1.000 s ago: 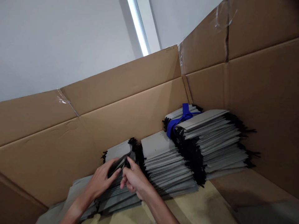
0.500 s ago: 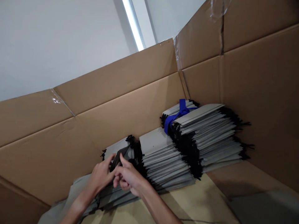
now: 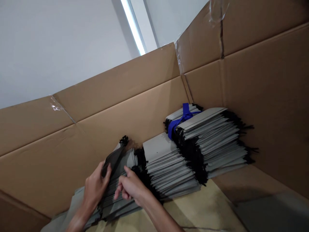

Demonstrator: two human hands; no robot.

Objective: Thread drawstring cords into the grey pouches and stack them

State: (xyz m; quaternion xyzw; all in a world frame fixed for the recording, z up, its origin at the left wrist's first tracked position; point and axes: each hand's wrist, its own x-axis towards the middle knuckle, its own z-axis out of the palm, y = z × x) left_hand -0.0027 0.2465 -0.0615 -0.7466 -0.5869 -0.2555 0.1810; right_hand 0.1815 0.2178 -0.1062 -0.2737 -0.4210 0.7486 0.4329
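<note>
My left hand [image 3: 96,180] is closed around a bundle of grey sheets [image 3: 114,158] with black cord-like ends, tilted up off the left stack [image 3: 125,161]. The bundle's underside shows dark, and its black tips point toward the box's back wall. Close by on the right, my right hand [image 3: 130,185] hovers in front of the same stack, thumb and fingers apart and loosely bent, with nothing in it. Beside it stands a taller stack of grey sheets [image 3: 169,164], its black ends facing right.
A further stack [image 3: 219,141] sits to the right, next to sheets tied with a blue ribbon [image 3: 184,119]. Large cardboard walls [image 3: 135,106] enclose everything. Below the stacks lies a yellowish board [image 3: 200,206]. More grey sheets [image 3: 70,209] lie at lower left.
My left hand has moved left and slightly down, tilting the bundle away from the stack. My right hand has come apart from it and stays near its place. The view has shifted slightly.
</note>
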